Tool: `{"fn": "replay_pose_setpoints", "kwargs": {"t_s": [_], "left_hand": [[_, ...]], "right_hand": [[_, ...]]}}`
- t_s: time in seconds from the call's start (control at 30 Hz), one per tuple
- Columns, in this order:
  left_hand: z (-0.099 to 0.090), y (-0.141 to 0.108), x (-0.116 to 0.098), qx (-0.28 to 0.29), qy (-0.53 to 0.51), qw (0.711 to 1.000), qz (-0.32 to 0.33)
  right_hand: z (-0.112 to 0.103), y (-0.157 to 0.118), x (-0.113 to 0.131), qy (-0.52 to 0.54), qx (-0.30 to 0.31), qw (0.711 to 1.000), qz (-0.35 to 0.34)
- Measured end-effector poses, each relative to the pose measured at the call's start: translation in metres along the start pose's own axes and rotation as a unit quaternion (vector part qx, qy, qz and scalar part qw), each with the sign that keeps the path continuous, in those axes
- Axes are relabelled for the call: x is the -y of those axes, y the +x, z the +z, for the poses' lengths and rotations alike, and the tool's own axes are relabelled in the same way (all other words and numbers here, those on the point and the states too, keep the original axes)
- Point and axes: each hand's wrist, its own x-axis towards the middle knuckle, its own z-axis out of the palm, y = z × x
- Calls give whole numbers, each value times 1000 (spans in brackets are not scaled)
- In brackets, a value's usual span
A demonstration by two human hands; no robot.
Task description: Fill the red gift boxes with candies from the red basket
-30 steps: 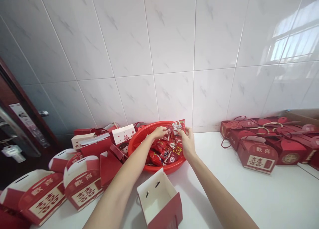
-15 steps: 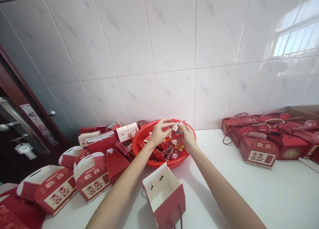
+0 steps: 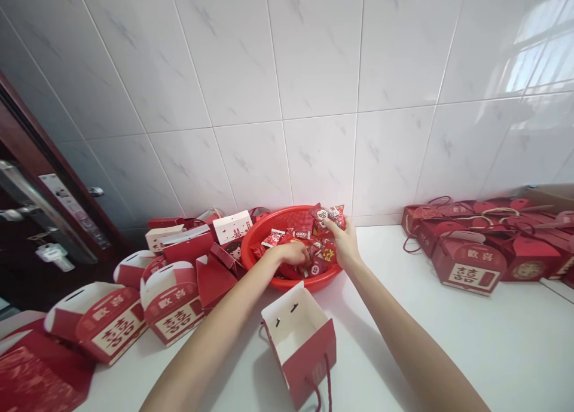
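Note:
Wrapped candies (image 3: 274,238), mostly in red packets, lie in a red plastic basket (image 3: 264,228) against the wall. My left hand (image 3: 293,254) reaches down into them, fingers curled; what is between its fingertips is hidden. Over the basket's right rim my right hand (image 3: 344,235) grips red candy packets (image 3: 330,216), thumb across the front. In front of the basket stands an open red gift box (image 3: 309,364) with a white inside and a red cord handle. No candy shows inside the part of it I can see.
Several open red boxes (image 3: 173,310) stand at the left, with a pale box (image 3: 232,226) behind. Closed red boxes (image 3: 469,265) are grouped at the right. A door with keys (image 3: 56,255) in its lock is at far left. White tiles rise behind the white tabletop (image 3: 381,280).
My left hand has gone from beside my right hand down into the candies. My right hand now holds the packets up at the basket's right rim. The view has shifted slightly.

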Motion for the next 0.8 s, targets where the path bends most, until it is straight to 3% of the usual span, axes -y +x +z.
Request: {"fn": "replay_pose_setpoints", "kwargs": {"t_s": [0.23, 0.4, 0.57, 0.8], "left_hand": [[-12, 5, 4, -45, 83, 995, -19], [-13, 3, 8, -8, 138, 990, -37], [-1, 9, 4, 35, 217, 974, -46], [12, 21, -3, 42, 326, 943, -48]], "right_hand": [[0, -1, -1, -26, -1, 999, -38], [1, -2, -1, -41, 6, 998, -44], [1, -2, -1, -55, 10, 997, -49], [-1, -4, -1, -78, 24, 994, -68]]}}
